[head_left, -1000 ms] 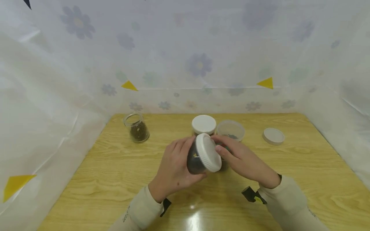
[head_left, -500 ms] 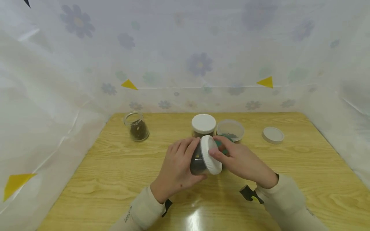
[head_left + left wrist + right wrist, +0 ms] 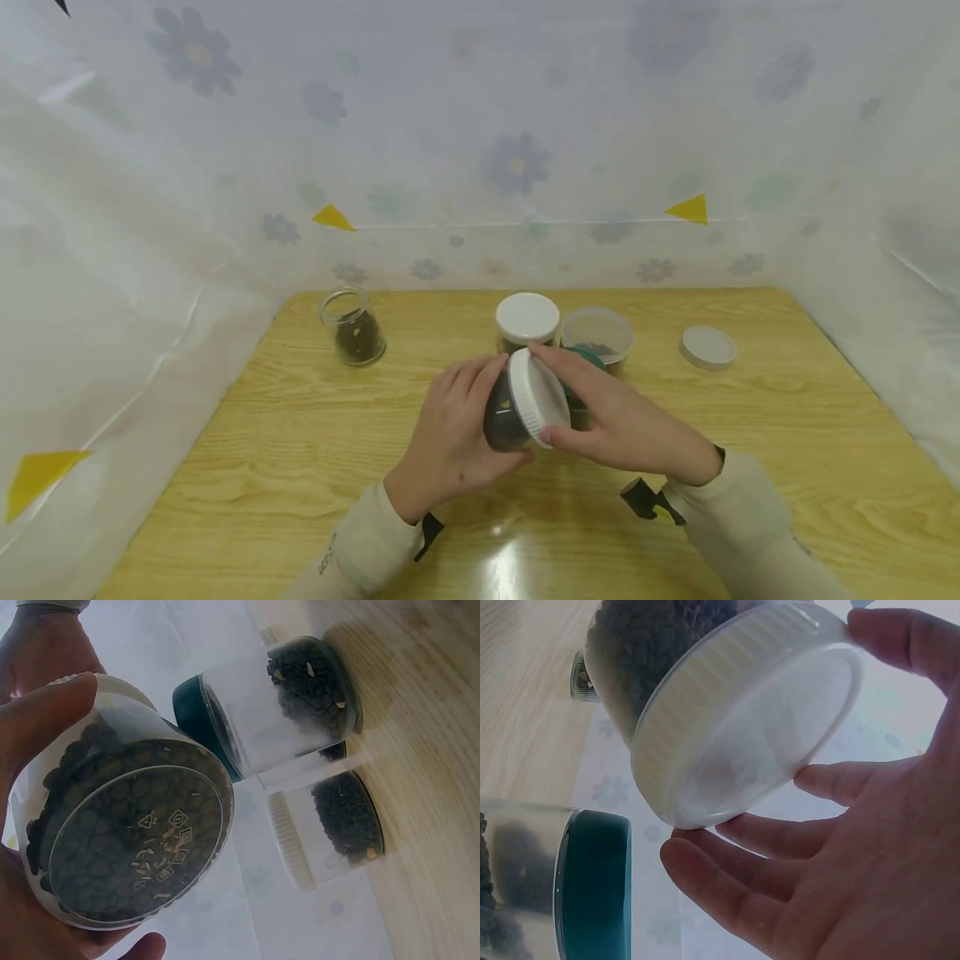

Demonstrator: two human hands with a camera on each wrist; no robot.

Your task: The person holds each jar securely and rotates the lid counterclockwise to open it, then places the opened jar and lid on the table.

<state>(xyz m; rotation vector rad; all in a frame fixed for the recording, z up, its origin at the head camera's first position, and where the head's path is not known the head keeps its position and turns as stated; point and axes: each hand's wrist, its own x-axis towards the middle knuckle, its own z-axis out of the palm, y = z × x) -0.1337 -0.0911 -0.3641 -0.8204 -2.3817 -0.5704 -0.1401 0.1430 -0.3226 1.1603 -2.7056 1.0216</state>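
My left hand (image 3: pixel 453 437) grips a clear jar (image 3: pixel 142 832) of dark bean-like pieces and holds it tilted over the table, its white ribbed lid (image 3: pixel 538 400) turned to the right. In the left wrist view the jar's base faces the camera, with pale bits among the dark pieces. My right hand (image 3: pixel 630 417) has its thumb and fingertips on opposite sides of the lid's rim; the right wrist view shows the palm apart from the lid's top. Just behind the lid stands a jar with a teal lid (image 3: pixel 594 885), partly hidden by the right hand in the head view.
Behind the hands stand another white-lidded jar (image 3: pixel 528 318) and a round translucent container (image 3: pixel 597 333) with dark contents. A loose pale lid (image 3: pixel 708 348) lies at the right on the wooden table (image 3: pixel 300 467). An uncovered glass jar (image 3: pixel 360 337) of dark pieces stands back left.
The right thumb has moved from the lid's top face down to its lower rim, and the fingers now reach over the upper rim. The left hand keeps its hold, shifting slightly.
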